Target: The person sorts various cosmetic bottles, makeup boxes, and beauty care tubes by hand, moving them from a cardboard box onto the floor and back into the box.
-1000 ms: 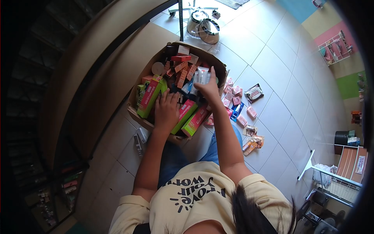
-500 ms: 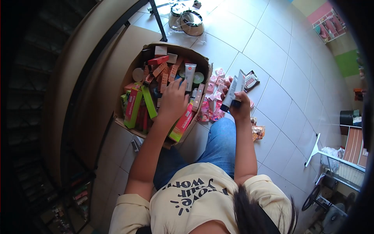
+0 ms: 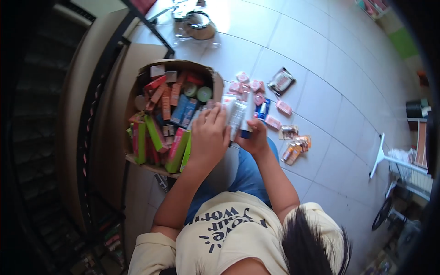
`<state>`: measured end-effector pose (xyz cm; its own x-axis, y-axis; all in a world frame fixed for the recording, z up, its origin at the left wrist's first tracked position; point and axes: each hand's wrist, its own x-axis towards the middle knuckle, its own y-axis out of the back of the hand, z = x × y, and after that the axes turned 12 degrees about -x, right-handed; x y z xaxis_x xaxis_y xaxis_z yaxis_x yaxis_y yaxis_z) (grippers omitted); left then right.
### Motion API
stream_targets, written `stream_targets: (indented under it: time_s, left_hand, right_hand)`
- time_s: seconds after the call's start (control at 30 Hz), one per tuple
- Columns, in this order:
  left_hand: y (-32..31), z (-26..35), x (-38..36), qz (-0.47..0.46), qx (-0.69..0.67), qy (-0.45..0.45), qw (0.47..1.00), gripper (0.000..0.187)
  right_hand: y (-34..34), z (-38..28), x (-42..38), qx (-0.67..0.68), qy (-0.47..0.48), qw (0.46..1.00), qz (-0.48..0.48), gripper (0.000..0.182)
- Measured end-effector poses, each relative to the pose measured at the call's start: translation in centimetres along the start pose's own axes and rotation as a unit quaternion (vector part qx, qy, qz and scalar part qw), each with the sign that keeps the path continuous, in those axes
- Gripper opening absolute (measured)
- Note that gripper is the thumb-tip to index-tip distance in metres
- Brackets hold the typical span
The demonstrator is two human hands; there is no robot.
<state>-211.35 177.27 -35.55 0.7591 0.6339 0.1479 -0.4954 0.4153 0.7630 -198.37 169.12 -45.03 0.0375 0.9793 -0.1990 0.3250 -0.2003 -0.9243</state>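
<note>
My left hand (image 3: 208,135) is closed on a white cream tube (image 3: 228,103) at the right rim of a cardboard box (image 3: 219,82). Close beside it, my right hand (image 3: 255,140) grips several tubes, among them a pale tube (image 3: 248,112) with a dark blue cap. The tubes from both hands meet side by side, slightly blurred. Inside the box lie orange cartons (image 3: 166,104), blue cartons (image 3: 183,110), green and pink cartons (image 3: 177,150) and round green-lidded jars (image 3: 204,94).
On the tiled floor right of the box lie small pink packs (image 3: 284,107), a black-and-white packet (image 3: 281,80) and orange packs (image 3: 295,149). Plastic-wrapped visors (image 3: 199,27) lie at the top. A black metal rack (image 3: 85,151) stands on the left, a white wire rack (image 3: 408,169) on the right.
My left hand has taken the white cream tube out of the box and moved right. My right hand has come left with its tubes to meet it. The view has shifted.
</note>
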Motion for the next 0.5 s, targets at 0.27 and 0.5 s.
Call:
stream_targets:
  time_s: [0.27, 0.5]
  left_hand:
    - [-0.8, 1.0, -1.2, -0.135, -0.045, -0.03, 0.989, 0.046]
    - [-0.3, 0.2, -5.6, -0.218, -0.088, -0.029, 0.971, 0.036]
  right_hand:
    - [12.9, -1.7, 0.3, -0.011, 0.063, 0.961, 0.268, 0.045]
    - [32.0, -8.2, -2.7, 0.012, 0.17, 0.82, 0.546, 0.031]
